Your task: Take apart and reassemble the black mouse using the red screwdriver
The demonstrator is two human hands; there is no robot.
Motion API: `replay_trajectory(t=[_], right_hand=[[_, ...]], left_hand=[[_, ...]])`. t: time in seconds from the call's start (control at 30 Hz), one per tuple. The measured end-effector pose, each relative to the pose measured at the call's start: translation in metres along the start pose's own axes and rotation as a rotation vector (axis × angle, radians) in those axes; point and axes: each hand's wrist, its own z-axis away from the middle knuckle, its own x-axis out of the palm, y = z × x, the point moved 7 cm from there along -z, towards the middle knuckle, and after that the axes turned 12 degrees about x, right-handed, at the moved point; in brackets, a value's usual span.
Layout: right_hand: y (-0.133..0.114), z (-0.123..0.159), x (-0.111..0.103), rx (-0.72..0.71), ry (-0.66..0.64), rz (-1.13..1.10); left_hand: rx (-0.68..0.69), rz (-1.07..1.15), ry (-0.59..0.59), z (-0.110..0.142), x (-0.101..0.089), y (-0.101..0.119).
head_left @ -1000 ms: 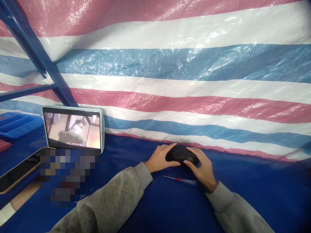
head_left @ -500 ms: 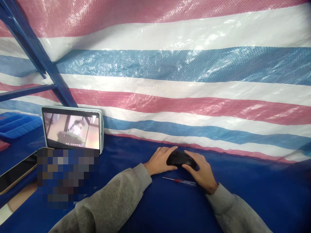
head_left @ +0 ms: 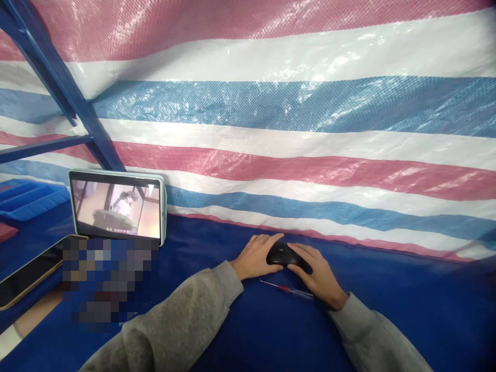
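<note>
A black computer mouse [head_left: 284, 255] lies on the dark blue tabletop [head_left: 267, 330] between my two hands. Its left end is gripped by my left hand [head_left: 253, 258], thumb on the near side and fingers around the far side. My right hand [head_left: 320, 271] closes over the other end, with the thumb along the near edge. Just in front of the mouse rests a thin screwdriver [head_left: 285, 289] with a red and clear handle; its handle end reaches toward my right wrist.
At the left a tablet [head_left: 116, 206] in a pale case stands playing a cartoon. A phone [head_left: 34, 268] is beside it, near another person's arm [head_left: 39, 315]. Blue trays [head_left: 34, 199] sit farther left. Striped sheeting [head_left: 271, 103] hangs behind, beside a blue metal frame [head_left: 77, 113].
My right hand has shifted slightly left along the mouse, its fingers now closer to my left hand. The left hand stays nearly where it was.
</note>
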Motion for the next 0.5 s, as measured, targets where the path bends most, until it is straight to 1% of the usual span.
replay_trajectory(t=[0.23,0.5], right_hand=[[-0.0020,-0.0003,0.0050,-0.021,-0.085,-0.012],[-0.0009,-0.0005,0.0080,0.017,-0.128,-0.019]], left_hand=[[-0.010,0.012,-0.019,-0.0004,-0.0017,0.0001],[-0.023,0.025,-0.026,-0.0003,-0.0016,-0.0003]])
